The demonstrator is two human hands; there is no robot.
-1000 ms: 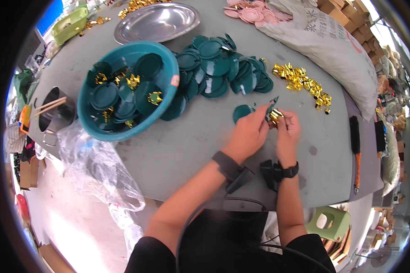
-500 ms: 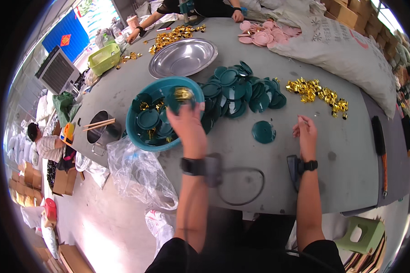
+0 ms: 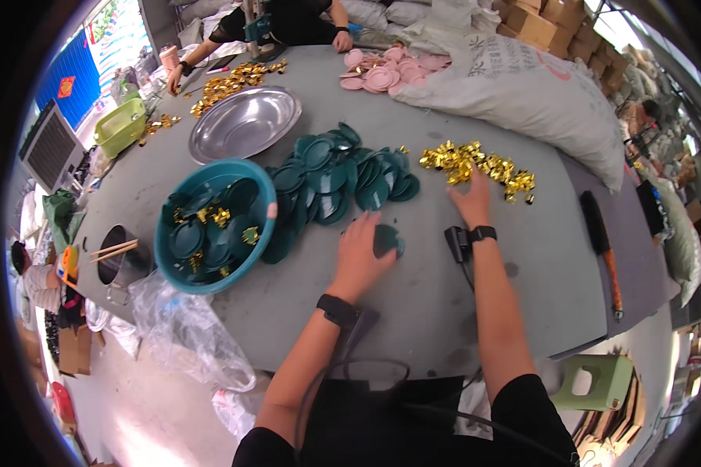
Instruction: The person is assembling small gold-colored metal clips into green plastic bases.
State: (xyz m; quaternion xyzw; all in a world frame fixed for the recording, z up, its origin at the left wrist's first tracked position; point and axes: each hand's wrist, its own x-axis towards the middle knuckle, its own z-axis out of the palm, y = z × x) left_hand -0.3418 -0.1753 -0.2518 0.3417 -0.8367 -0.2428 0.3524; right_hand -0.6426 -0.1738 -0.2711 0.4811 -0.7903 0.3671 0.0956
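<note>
My left hand [image 3: 360, 258] is at a single dark green round disc [image 3: 386, 240] on the grey table, fingers stretched out and thumb apart, partly covering it. My right hand [image 3: 472, 201] reaches to the near edge of a pile of small shiny gold pieces [image 3: 453, 155], its thumb spread from the fingers; the fingertips are blurred against the gold. Left of my hands, a heap of green discs [image 3: 325, 176] lies against a teal basin [image 3: 163, 261]. Inside the basin are more green discs, several bearing gold pieces.
Beyond the basin sits a steel bowl [image 3: 245, 124]. Pink discs [image 3: 385, 71] spill by a white sack [image 3: 514, 93]. A brush [image 3: 602, 253] lies at right. A metal pot [image 3: 125, 261] with chopsticks and a plastic bag [image 3: 183, 319] are at left. Across the table, another person's hand [image 3: 175, 80] rests near gold pieces.
My left hand has left the basin, where it held a green disc with gold on it, and moved right to the lone disc. My right hand has moved forward to the gold pile. The view has shifted.
</note>
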